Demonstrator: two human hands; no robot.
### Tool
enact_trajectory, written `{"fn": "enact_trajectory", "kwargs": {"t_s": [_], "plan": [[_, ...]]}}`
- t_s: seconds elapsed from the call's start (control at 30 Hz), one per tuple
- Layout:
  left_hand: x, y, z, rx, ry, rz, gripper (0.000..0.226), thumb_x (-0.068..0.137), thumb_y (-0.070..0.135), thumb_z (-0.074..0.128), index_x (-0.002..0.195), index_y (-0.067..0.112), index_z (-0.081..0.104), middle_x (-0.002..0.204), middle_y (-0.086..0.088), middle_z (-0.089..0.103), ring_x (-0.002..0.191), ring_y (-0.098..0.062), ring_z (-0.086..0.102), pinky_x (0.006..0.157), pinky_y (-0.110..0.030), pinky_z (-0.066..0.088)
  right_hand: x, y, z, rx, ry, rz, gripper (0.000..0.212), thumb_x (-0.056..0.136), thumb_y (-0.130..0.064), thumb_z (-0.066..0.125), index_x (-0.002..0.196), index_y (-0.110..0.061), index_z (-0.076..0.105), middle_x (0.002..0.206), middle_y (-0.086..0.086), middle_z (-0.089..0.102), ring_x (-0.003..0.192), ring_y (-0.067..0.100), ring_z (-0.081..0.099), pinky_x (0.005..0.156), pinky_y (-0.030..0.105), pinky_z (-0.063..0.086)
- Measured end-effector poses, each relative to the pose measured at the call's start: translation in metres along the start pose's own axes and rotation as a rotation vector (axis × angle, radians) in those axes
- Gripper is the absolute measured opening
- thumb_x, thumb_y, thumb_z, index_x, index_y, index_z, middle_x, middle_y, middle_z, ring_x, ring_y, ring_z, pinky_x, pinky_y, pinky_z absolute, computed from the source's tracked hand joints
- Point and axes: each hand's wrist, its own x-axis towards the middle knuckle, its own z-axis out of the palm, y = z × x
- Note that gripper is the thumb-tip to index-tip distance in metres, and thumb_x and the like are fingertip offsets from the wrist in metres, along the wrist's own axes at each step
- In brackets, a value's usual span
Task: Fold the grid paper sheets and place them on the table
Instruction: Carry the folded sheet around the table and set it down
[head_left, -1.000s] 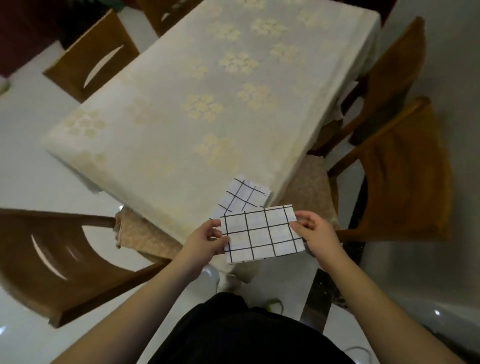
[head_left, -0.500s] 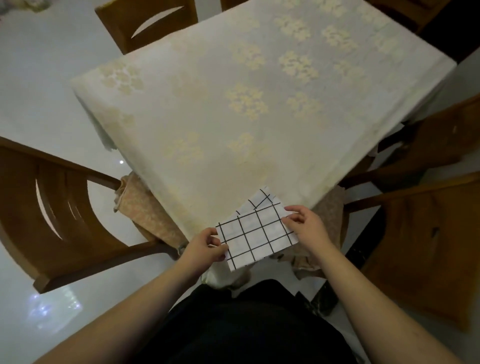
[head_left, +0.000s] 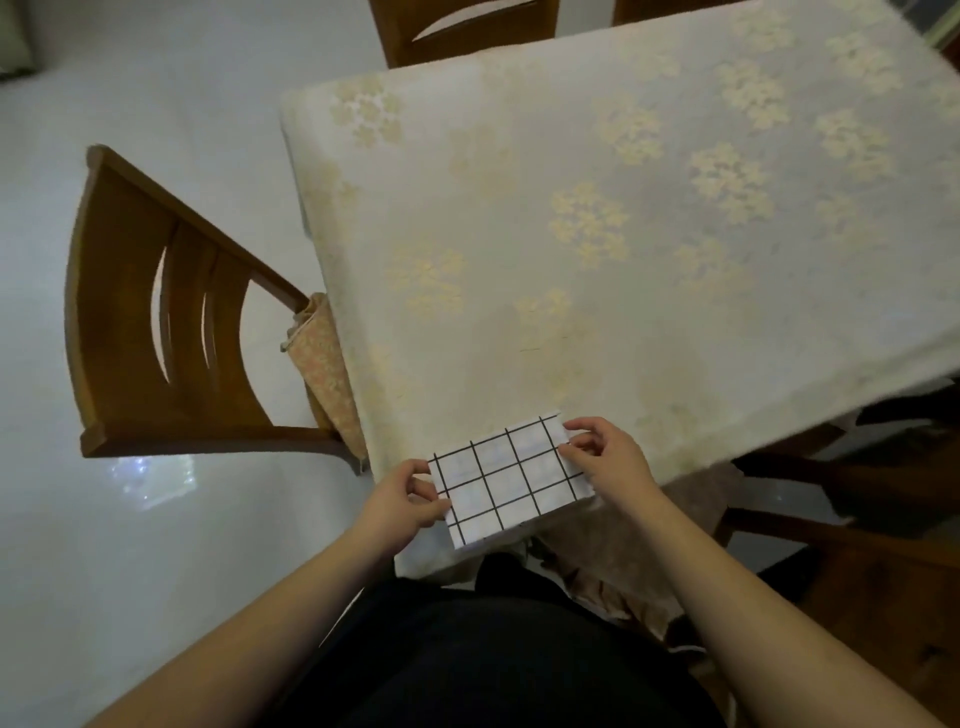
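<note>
Holding the folded grid paper (head_left: 509, 478) over the near corner of the table (head_left: 649, 218), with room for it to slip or land badly

Head view: the left hand (head_left: 402, 501) pinches the paper's left edge and the right hand (head_left: 605, 460) pinches its right edge, both closed on it; the sheet hangs half over the tablecloth and half past the near edge, tilted, and whether it touches the cloth is unclear. Set down here, it could tip off the edge toward the floor; a looser pinch may let the layers spring open or shift out of line. The wooden chair (head_left: 171, 322) at left stands well apart
</note>
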Motion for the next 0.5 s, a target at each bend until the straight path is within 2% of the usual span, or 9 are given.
{"fn": "enact_trajectory", "kwargs": {"t_s": [0.1, 0.2, 0.5], "plan": [[-0.006, -0.005, 0.011, 0.021, 0.059, 0.004, 0.048, 0.081, 0.007, 0.075, 0.123, 0.012, 0.052, 0.089, -0.009, 0.067, 0.073, -0.012, 0.062, 0.057, -0.009, 0.048, 0.008, 0.005, -0.004, -0.069, -0.057, -0.024, 0.023, 0.087, -0.017, 0.071, 0.108, -0.022, 0.063, 0.084, 0.001, 0.064, 0.073, 0.01, 0.059, 0.062, 0.017, 0.048], [-0.008, -0.009, 0.02, 0.049, 0.114, 0.013, 0.055, 0.08, 0.011, 0.077, 0.126, 0.016, 0.048, 0.083, -0.003, 0.068, 0.071, -0.009, 0.062, 0.058, -0.008, 0.045, 0.012, 0.01, -0.005, -0.112, -0.08, -0.054, 0.023, 0.088, -0.016, 0.07, 0.109, -0.021, 0.064, 0.089, 0.006, 0.067, 0.076, 0.011, 0.06, 0.064, 0.013, 0.047], [-0.007, -0.015, 0.032, 0.033, 0.237, 0.042, 0.053, 0.083, 0.012, 0.074, 0.125, 0.026, 0.044, 0.086, -0.004, 0.066, 0.072, -0.011, 0.063, 0.055, -0.008, 0.047, 0.018, 0.016, -0.004, -0.139, -0.102, -0.079, 0.025, 0.089, -0.014, 0.069, 0.112, -0.022, 0.062, 0.087, -0.001, 0.064, 0.079, 0.009, 0.061, 0.067, 0.012, 0.045]]}}
